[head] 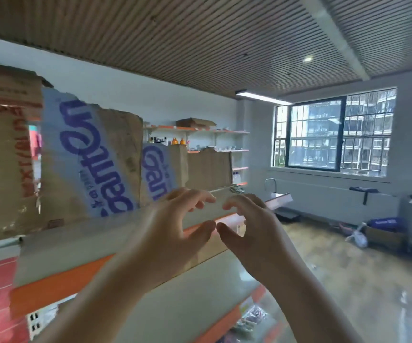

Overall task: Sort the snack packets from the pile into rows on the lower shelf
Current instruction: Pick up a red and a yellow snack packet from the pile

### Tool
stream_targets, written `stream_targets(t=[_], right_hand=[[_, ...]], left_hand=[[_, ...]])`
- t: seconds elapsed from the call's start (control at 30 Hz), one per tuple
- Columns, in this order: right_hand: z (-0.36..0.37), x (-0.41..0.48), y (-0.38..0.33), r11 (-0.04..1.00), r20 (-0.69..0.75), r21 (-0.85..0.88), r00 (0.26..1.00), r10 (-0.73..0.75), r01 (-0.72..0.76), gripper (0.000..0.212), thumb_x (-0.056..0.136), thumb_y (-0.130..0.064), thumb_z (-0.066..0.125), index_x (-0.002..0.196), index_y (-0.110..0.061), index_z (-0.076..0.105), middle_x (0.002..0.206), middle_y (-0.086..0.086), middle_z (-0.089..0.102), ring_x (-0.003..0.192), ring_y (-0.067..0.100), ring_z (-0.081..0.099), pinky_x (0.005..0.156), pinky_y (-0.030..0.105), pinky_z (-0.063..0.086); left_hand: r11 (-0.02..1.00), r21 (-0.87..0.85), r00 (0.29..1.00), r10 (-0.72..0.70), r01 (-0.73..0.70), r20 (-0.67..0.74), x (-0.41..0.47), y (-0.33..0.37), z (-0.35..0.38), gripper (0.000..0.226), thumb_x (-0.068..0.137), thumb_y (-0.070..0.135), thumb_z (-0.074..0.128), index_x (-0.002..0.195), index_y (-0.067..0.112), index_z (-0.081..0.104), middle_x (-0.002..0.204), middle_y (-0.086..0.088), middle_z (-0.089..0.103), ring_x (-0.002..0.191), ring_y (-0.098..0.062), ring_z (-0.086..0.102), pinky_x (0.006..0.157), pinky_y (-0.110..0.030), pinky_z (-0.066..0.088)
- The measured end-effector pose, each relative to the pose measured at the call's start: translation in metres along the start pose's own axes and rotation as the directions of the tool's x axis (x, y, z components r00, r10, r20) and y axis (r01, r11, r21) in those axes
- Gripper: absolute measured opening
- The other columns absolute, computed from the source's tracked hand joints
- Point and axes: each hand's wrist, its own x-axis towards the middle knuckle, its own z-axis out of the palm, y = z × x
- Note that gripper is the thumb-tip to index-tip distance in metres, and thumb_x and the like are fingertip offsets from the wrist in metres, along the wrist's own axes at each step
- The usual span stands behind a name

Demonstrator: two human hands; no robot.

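Orange shelf [51, 288], left hand [168, 226], right hand [254, 226] raised, fingers [201, 197] half-curled

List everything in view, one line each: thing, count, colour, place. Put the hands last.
Shelf unit: one, white with orange edges, left and centre.
Cardboard boxes: four, brown, two with blue print, in a row on top of it.
Snack packets: count unclear, mixed colours, lower shelf, bottom right.
Orange bottles: two, far wall shelf.
Window: one, dark frame, right wall.
Left hand: empty, fingers curved, raised before the shelf.
Right hand: empty, fingers curved, beside it.
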Motion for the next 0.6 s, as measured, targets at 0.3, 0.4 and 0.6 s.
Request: stream_targets(t=[0.3, 0.4, 0.6], right_hand=[[-0.086, -0.001, 0.093, 0.996, -0.03, -0.091, 0.999, 0.015, -0.018, 0.034, 0.083, -0.024, 0.078, 0.101, -0.044, 0.057, 0.107, -0.021, 0.058, 0.101, -0.006, 0.056, 0.08, 0.006, 0.039], [-0.101, 0.009, 0.126, 0.992, -0.042, -0.117, 0.998, 0.048, -0.053, 0.029, 0.084, -0.026, 0.078, 0.104, -0.038, 0.061, 0.108, -0.02, 0.059, 0.102, 0.0, 0.06, 0.084, 0.016, 0.046], [-0.1, 0.047, 0.194, 0.986, -0.029, -0.144, 0.996, 0.082, -0.085, 0.03, 0.083, -0.025, 0.08, 0.105, -0.038, 0.063, 0.109, -0.019, 0.059, 0.101, 0.006, 0.062, 0.087, 0.022, 0.05]], left_hand=[[1.0, -0.019, 0.999, 0.016, -0.015, 0.049, 0.06, 0.048, 0.098, 0.051, 0.077, 0.073, 0.048, 0.127, 0.058, 0.048, 0.114, 0.046, 0.049, 0.11, 0.02, 0.046, 0.078, -0.014, 0.042], [0.999, -0.029, 0.995, -0.012, 0.015, 0.098, 0.084, 0.045, 0.124, 0.053, 0.076, 0.074, 0.046, 0.127, 0.059, 0.047, 0.11, 0.047, 0.049, 0.109, 0.021, 0.046, 0.078, -0.014, 0.043], [0.994, -0.017, 0.983, -0.108, 0.112, 0.148, 0.141, 0.004, 0.16, 0.024, 0.078, 0.07, 0.052, 0.101, 0.067, 0.05, 0.104, 0.03, 0.057, 0.097, 0.008, 0.055, 0.083, -0.033, 0.056]])
